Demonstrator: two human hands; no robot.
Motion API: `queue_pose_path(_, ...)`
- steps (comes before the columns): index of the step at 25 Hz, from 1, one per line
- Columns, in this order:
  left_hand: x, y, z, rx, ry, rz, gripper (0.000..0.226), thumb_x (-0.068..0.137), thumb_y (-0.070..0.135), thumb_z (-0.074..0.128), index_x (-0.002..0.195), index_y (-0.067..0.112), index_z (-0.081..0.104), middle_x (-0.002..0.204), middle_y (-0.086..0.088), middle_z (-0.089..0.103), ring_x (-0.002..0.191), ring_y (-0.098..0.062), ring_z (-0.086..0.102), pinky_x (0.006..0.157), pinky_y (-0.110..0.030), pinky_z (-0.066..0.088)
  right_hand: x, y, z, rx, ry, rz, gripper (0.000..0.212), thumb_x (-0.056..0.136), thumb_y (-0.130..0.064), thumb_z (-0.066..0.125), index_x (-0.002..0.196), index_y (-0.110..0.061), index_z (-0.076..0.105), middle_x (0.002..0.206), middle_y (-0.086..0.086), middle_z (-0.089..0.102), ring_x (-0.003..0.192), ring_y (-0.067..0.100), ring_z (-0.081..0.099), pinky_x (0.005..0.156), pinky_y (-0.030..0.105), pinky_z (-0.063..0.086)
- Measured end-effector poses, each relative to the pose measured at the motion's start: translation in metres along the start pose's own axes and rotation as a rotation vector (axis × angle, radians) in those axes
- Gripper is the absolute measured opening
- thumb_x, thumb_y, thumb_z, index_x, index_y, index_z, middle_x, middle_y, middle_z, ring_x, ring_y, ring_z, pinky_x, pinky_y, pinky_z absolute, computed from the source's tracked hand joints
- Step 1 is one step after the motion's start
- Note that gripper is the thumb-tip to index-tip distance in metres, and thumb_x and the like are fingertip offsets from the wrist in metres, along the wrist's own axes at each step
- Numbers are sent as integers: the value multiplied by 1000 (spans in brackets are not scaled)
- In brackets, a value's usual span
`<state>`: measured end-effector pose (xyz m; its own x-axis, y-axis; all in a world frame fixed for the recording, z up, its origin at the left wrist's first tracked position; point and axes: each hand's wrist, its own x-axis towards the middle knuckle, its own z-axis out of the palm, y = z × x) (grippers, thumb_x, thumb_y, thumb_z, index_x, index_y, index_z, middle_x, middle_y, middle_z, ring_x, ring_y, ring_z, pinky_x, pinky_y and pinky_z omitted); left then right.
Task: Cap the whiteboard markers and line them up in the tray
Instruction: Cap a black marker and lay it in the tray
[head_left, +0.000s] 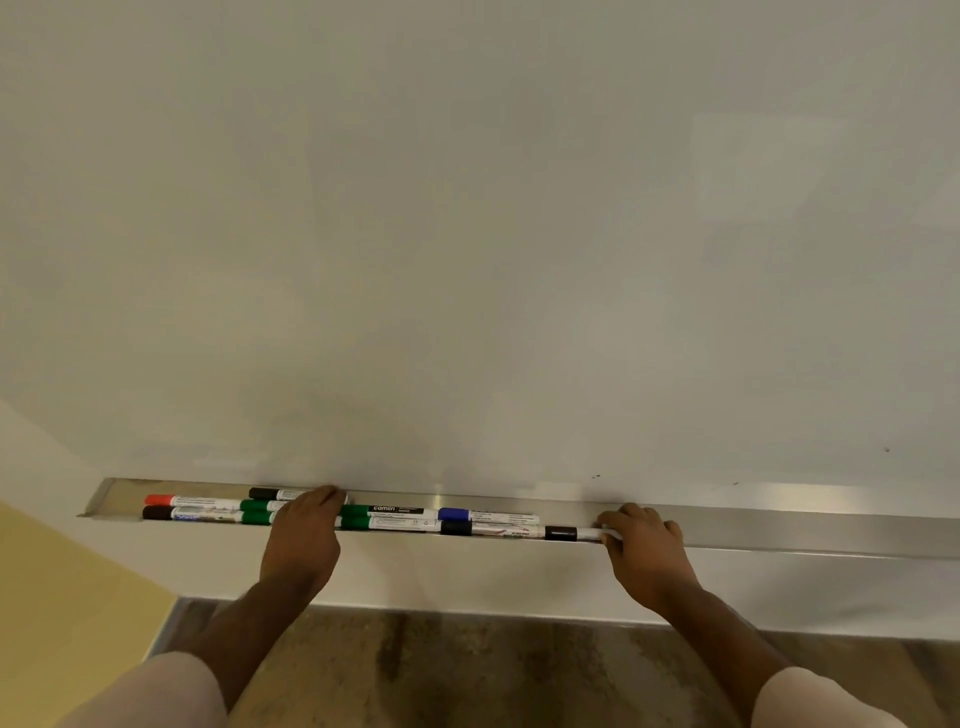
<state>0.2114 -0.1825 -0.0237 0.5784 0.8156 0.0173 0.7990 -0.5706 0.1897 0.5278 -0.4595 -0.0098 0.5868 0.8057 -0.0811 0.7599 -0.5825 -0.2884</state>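
A wide whiteboard (467, 234) fills most of the view, its surface blank apart from a few small dark specks low on the right. Along its lower edge runs a long metal tray (779, 525), brushed silver, with its left end cut at a slant. The markers lie in the left half of this tray, set end to end in about two rows with one more behind. From the left: a red-capped marker (179, 501) above a dark-capped marker (176, 514), then green-capped markers (257, 512), a black-capped marker (272, 493) at the back, a marker printed "camlin" (397, 510), a blue-capped marker (485, 515), and a black-capped one (485, 529) in front. The left hand (301, 540) lies palm down over the middle of the rows, fingers curled onto the markers; whether its grip closes on any one cannot be told. The right hand (644, 551) pinches the white end of the rightmost marker (574, 533), black-banded, lying in the tray's front row.
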Motion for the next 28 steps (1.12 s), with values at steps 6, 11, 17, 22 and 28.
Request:
queue_pose_path(6,9,8,-7,-23,12,39,39,61,-11,65,92,10,73,84,-9,73,74,-31,66,70,-38,54,-1,-1,0,47,25,-7,28,93,-19,52,120,-23,61,114,-2,59,103,18,49,88,33,40)
queue_pose_path(11,6,19,-4,-30,39,66,27,69,-4,64,90,10,72,82,-8,72,72,-29,65,66,-36,53,-3,-5,1,-12,23,-35,30,95,-22,49,123,-25,58,119,-3,58,107,18,49,93,34,39)
queue_pose_path(17,-9,28,14,38,51,112,27,78,14,70,104,8,70,108,-16,70,98,-34,65,85,-48,52,-5,-27,4,-38,-4,-149,35,94,-24,47,129,-25,51,125,-2,56,114,22,48,96,37,37)
queue_pose_path(22,-10,36,11,44,57,120,25,77,14,69,102,13,71,107,-16,69,98,-34,64,87,-49,50,2,-67,10,-46,-55,-317,42,96,-32,43,137,-26,39,138,-3,47,126,19,38,107,40,28)
queue_pose_path(28,-20,51,10,81,113,171,37,86,38,42,107,19,66,116,-6,64,109,-27,56,93,-46,46,1,-69,17,-191,-185,-309,76,86,-67,9,147,-24,20,156,-1,23,145,23,12,115,49,9)
